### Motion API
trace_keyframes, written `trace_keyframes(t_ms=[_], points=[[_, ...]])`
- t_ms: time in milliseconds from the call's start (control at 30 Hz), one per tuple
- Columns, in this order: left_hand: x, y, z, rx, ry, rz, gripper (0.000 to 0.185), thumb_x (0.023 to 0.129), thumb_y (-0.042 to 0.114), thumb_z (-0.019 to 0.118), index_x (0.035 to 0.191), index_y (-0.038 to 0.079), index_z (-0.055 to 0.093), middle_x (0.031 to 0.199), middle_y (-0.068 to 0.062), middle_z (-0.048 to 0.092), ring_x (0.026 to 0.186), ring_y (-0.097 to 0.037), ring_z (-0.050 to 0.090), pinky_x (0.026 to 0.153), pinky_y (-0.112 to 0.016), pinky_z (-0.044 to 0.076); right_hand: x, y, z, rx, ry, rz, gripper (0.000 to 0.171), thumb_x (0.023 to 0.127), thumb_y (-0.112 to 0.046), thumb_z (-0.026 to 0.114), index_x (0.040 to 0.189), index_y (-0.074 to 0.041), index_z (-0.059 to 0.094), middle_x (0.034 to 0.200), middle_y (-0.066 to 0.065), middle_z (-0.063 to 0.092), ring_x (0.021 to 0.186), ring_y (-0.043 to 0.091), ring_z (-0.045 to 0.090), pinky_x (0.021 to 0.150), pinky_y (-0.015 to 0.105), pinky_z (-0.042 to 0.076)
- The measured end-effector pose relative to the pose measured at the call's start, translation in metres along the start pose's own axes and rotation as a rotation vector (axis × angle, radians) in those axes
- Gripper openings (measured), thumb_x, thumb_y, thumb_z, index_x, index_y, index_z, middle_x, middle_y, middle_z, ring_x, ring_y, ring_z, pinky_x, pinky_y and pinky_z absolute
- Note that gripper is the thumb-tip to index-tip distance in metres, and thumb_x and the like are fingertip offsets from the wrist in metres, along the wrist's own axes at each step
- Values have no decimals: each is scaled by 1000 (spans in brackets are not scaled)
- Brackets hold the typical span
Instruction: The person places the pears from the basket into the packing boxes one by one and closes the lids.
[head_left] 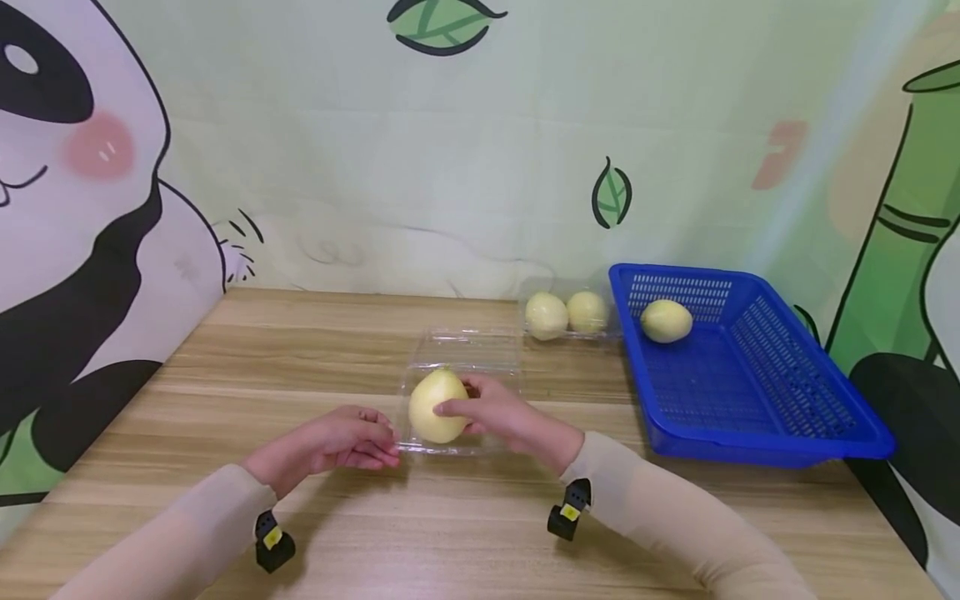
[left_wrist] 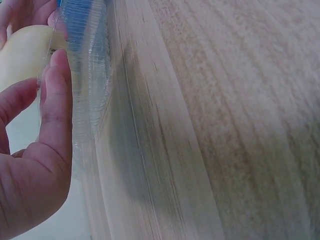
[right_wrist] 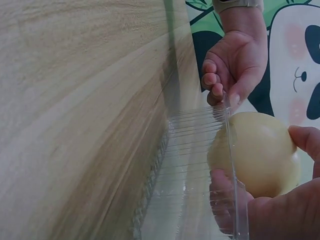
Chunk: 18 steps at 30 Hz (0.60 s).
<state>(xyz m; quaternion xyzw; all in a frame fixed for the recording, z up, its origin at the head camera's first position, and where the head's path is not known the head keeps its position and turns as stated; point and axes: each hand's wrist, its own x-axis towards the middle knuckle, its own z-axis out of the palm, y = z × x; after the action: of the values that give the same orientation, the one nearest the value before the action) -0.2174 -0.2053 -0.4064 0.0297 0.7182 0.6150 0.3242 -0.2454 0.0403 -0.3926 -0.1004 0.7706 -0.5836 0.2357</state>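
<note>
A pale yellow round fruit (head_left: 435, 406) sits in an open clear plastic clamshell box (head_left: 465, 350) at the table's middle. My right hand (head_left: 491, 414) grips the fruit (right_wrist: 255, 152), thumb on its front and fingers behind. My left hand (head_left: 352, 439) pinches the box's left edge (left_wrist: 87, 75) with curled fingers. The box's ribbed wall (right_wrist: 195, 165) shows in the right wrist view, with the left hand (right_wrist: 232, 65) beyond it.
A second clear box holding two similar fruits (head_left: 566, 314) stands behind. To its right a blue plastic basket (head_left: 750, 375) holds one more fruit (head_left: 666, 321). Wooden table (head_left: 225, 367) with a panda-printed wall behind.
</note>
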Motion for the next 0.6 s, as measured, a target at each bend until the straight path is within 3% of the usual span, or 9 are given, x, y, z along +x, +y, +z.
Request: trace_keyframes(t_ms=[333,600], points=[[0,1,0,8,13,-7,7,102,8,53,105,3,56,86,1,75,80,-7,74,75,-19,63,9,2,5,42,-23,71,58,94,-17,70,144,4,49,138,27,59,118,39,68,96,41,63],[0,1,2,15,26,-14,4,101,8,55,102,5,56,86,1,75,80,-7,74,74,-18,63,17,5,5,24,-52,108,60,94,-19,71,145,4,49,136,26,61,117,37,68,95,39,64]])
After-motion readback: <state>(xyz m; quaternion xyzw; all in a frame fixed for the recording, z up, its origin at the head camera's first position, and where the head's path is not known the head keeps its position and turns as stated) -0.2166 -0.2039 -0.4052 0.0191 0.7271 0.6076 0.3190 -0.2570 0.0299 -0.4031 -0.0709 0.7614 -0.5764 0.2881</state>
